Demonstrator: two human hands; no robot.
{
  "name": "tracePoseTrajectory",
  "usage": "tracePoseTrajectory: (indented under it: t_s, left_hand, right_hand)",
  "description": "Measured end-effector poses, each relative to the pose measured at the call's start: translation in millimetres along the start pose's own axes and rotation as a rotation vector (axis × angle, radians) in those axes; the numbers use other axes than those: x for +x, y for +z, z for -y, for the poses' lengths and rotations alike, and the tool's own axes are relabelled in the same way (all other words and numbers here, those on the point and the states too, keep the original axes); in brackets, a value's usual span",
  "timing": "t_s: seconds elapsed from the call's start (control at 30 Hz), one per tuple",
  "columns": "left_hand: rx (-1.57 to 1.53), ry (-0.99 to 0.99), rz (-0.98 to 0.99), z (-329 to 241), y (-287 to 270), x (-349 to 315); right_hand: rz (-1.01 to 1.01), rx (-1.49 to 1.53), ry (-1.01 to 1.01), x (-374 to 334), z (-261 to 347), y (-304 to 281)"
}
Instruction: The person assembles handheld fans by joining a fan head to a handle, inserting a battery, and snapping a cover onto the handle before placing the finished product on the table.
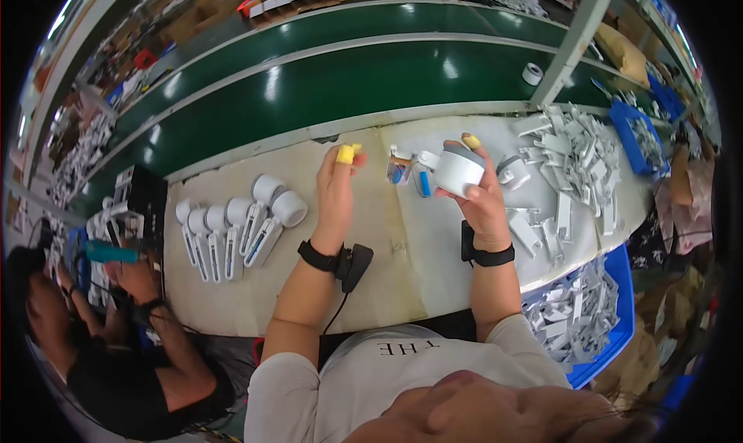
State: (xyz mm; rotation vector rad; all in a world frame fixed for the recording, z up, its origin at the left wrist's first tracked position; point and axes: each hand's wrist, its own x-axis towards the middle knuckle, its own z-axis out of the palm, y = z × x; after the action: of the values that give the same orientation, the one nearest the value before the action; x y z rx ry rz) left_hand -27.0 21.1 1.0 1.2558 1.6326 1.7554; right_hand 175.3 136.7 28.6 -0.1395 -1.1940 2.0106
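My right hand (486, 199) grips a white round housing with a grey rim (460, 171), raised over the table. From its left side hang a small circuit part (398, 170) and a blue cylinder (425, 184) that looks like a battery. A yellow cover sits on one fingertip. My left hand (337, 188) is raised apart from the housing, its fingers stretched upward and holding nothing; yellow covers wrap its fingertips. Another white and grey round piece (512, 172) lies just right of my right hand. To the left lies a group of white handles with round heads (232, 230).
Loose white plastic pieces (576, 157) are heaped at the right. A blue bin (611, 319) of similar parts stands by the near right edge, a blue basket (638, 137) farther back. Beyond runs a green conveyor (325, 79). At left, a co-worker (147, 358) holds a teal tool (111, 251).
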Motion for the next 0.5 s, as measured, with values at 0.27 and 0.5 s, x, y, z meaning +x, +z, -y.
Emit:
tracePoseTrajectory:
  t_s: [0.27, 0.5]
  left_hand:
    - [-0.844, -0.338, 0.333, 5.1, 23.4, -11.5]
    - [-0.764, -0.449, 0.311, -3.5, 31.4, -13.1]
  right_hand:
    - [0.024, -0.060, 0.013, -0.8, -12.8, -1.8]
    - [-0.116, 0.025, 0.199, 5.0, -17.0, -16.3]
